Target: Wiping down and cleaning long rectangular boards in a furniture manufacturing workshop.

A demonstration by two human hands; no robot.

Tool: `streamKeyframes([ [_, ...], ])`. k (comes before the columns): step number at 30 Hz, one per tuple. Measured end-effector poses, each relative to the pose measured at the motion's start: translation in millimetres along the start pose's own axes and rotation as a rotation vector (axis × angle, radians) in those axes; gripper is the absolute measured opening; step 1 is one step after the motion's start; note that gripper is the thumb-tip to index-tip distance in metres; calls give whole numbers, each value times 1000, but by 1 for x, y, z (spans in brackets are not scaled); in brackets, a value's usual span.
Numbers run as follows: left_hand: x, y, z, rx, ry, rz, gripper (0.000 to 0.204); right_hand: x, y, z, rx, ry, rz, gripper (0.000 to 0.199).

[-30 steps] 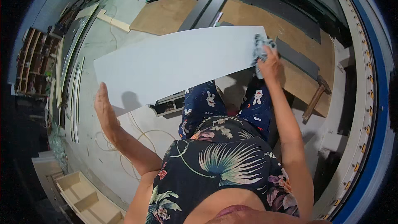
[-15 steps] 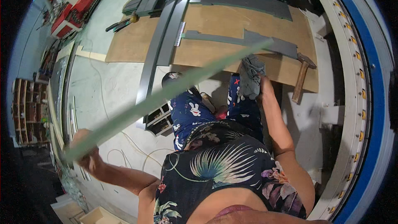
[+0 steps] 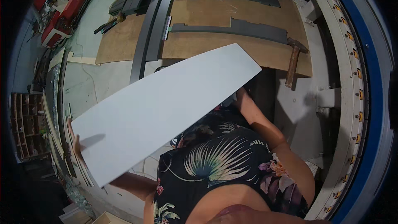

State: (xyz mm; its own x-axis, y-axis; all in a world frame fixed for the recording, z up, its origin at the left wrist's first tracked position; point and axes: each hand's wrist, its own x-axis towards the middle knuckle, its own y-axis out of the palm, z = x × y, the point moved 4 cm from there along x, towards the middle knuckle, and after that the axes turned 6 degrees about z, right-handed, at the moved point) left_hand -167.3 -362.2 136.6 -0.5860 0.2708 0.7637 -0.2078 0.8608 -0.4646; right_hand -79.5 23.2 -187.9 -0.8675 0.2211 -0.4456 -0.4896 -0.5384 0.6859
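Observation:
A long white flat panel lies slanted in front of my body, its broad face up and its far end to the right. My left hand grips its left end, with the thumb along the edge and the other fingers partly behind it. Only the wrist side of my right hand shows, at the panel's lower right edge. Its fingers are hidden behind the panel, and the grey cloth seen earlier is hidden too.
Beyond the panel, a brown board bears grey strips and a wooden-handled hammer. Long dark profiles cross its left part. A white and blue machine rail runs along the right. A compartment rack stands at left.
The panel has turned from edge-on, green side showing, to its white face up. My left hand has tilted it and risen slightly. My right hand, holding a grey cloth before, has gone behind the panel.

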Motion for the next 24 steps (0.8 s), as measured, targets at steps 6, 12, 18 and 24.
streamKeyframes([
  [6,-68,28,24,-612,-426,-206,53,-1,-13,-24,138,-82,147,45],
  [12,-143,34,79,-1308,-960,-460,52,-8,-17,-29,137,-71,355,43],
  [18,-240,15,139,-1025,-1138,-311,53,-2,-20,-6,48,-177,172,40],
  [24,-199,79,119,-1145,-1218,-268,53,31,-42,42,0,-243,-4,36],
])
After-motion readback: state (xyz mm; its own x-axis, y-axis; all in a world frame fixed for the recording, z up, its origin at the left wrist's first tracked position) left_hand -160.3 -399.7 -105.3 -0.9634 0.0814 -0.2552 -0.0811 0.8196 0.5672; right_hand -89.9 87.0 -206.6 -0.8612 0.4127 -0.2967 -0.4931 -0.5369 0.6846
